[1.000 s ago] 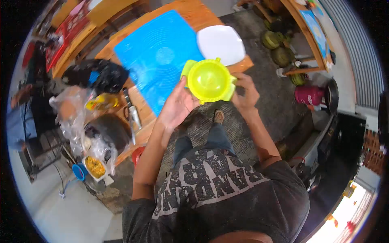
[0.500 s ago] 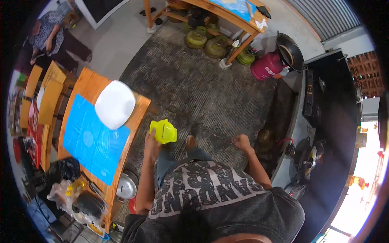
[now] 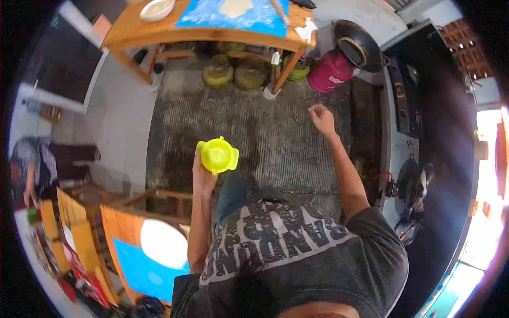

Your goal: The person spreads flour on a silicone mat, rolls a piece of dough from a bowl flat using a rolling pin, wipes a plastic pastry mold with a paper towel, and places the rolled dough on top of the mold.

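Observation:
My left hand (image 3: 203, 175) is closed on the edge of a bright yellow-green dumpling press (image 3: 218, 156). Its round, ribbed cup faces up, with a tab at either side, and it is held above the floor in front of me. Off to the right, my right hand (image 3: 322, 120) hangs in the air with its fingers curled in and nothing visible in them. On the far wooden table (image 3: 154, 33), a flat pale sheet of dough (image 3: 236, 6) lies on a floured blue mat (image 3: 199, 17). A rolling pin (image 3: 279, 11) rests at the mat's right edge.
A white bowl (image 3: 157, 9) sits on the far table, gas cylinders (image 3: 218, 73) beneath it. A pink cylinder (image 3: 332, 72) and a wok (image 3: 356, 46) stand right of it. A stove (image 3: 405, 100) lines the right side. At lower left, a white plate (image 3: 163, 244) lies on another table; a person (image 3: 37, 164) is beyond.
I have turned and advanced toward the far table, which now shows more fully. The near table has slid down and back. The dumpling press stays in my left hand; my right arm reaches farther forward.

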`<state>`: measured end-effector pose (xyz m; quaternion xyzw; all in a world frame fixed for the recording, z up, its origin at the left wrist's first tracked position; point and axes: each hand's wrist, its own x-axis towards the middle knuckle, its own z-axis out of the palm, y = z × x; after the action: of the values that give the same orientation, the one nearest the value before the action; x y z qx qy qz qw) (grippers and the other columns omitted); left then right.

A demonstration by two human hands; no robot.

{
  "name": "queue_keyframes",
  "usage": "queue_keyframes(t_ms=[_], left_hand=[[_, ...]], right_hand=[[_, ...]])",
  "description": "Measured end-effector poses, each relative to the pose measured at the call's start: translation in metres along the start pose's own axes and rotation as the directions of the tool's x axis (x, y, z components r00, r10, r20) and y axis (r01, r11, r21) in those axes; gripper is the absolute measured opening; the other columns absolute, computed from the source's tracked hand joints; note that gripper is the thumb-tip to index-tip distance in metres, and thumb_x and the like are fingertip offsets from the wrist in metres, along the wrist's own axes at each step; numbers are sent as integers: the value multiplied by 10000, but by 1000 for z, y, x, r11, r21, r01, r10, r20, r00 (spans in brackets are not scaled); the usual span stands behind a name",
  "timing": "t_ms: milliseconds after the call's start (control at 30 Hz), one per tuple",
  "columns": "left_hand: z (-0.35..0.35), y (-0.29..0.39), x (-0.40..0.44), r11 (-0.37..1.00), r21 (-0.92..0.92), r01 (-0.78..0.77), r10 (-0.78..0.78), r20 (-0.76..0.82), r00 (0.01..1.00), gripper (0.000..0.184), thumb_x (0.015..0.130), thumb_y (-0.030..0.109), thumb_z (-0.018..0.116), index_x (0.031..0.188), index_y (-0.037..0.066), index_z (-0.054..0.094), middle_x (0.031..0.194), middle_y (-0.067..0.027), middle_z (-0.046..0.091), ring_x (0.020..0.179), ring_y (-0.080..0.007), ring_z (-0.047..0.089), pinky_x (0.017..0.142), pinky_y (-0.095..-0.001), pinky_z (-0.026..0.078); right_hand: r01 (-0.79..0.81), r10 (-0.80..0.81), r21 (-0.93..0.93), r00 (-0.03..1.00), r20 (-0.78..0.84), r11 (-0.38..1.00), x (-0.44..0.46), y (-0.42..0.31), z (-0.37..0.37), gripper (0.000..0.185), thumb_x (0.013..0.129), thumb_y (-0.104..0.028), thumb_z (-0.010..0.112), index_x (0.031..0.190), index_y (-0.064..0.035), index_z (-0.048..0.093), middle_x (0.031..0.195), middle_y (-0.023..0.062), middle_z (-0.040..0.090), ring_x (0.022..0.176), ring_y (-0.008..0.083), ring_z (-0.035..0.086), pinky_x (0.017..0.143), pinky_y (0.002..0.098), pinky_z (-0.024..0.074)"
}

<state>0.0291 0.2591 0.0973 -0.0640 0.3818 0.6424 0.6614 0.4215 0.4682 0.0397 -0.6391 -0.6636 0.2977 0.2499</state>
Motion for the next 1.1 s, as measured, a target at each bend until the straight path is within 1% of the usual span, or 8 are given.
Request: queue_keyframes(t_ms=[100,167,367,600,767,867,967,1100], left_hand=[[47,35,45,814,518,-263,164,231,959,375,1020,311,450,1304,78,522,1316,-89,571,1223,-251,545,1053,-450,433],[75,54,105,991,87,99,-119,272,955,359,1008,269,460,1302,74,523,1306,-88,579,1220,-256,546,1057,-456,418],[174,56,182,968,109,227,-248,243,938,398,1005,331,440,1312,90,521,1326,-91,568,1236,-260,533,1050,-468,414],[233,44,268,957,108,270,-290,287,913,384,1000,316,436,1304,93,515,1312,-86,580,1218,-254,547,1039,-452,427],[246,27,277,972,-10,235,-230,171,958,406,1005,344,410,1311,103,522,1305,-73,592,1204,-251,562,1003,-462,453],[271,30,330,970,51,240,-245,236,940,429,1004,365,413,1333,104,500,1329,-73,572,1230,-247,538,1027,-460,427],[303,6,364,949,202,242,-291,260,921,465,1008,390,405,1361,93,460,1372,-66,531,1271,-233,496,1075,-432,376],[346,-19,372,944,230,237,-306,340,889,438,1032,350,388,1370,78,445,1297,-43,554,1212,-168,521,1024,-360,405]], right_hand=[[126,-151,-178,979,-136,976,76,-14,12,255,841,-244,668,957,-17,664,830,200,673,773,369,650,705,443,507],[157,-216,-229,940,-263,961,122,-41,6,315,829,-259,676,1029,-16,657,879,211,665,824,380,636,745,455,499],[295,-425,-433,873,-239,851,245,-31,27,580,802,-289,687,1266,17,521,1228,231,552,1133,409,511,953,477,416],[241,-227,-515,970,91,823,344,-16,56,605,759,-288,693,1275,-17,528,1245,214,536,1112,414,518,948,468,442],[399,-410,-218,912,-9,891,344,-22,47,217,781,-115,660,985,-53,695,903,158,650,905,345,606,849,441,483],[76,-100,-91,951,-293,993,327,-93,8,192,783,-94,671,969,-51,693,931,149,653,865,311,617,800,404,496],[252,-229,-10,861,-455,968,310,-139,-19,130,807,-16,667,936,6,666,866,113,657,805,195,641,718,310,504],[118,-69,111,926,-372,987,303,-184,6,126,791,-14,673,916,-15,680,901,147,673,773,279,667,695,330,522]])
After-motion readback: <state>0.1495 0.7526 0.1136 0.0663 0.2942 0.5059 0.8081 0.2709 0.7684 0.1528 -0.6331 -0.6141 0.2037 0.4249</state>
